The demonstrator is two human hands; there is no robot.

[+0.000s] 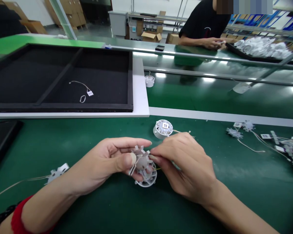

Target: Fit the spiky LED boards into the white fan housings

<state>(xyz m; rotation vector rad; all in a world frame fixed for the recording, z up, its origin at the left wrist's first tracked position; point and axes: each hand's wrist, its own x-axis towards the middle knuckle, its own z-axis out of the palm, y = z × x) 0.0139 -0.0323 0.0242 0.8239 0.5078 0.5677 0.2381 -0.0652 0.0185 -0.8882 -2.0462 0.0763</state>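
My left hand (112, 159) is closed around a grey-white toothed, star-shaped part (143, 161) with thin wires, its thumb pressed on the near side. At the part's right edge, my right hand (185, 162) pinches with thumb and forefinger on a thin wire; the fingertips partly hide it. Just under the part is a white round spoked housing (146, 182), partly covered by the left fingers. Beyond my hands sits another white round housing (158, 131), with a toothed part and a square label in it and wires trailing right.
Loose toothed parts with wires and labels (234, 132) lie at the right; another (56, 175) is beside my left forearm. A black divided tray (107, 106) stands at the back left. Across the bench, a person (205, 26) works beside a tray of white parts (263, 47).
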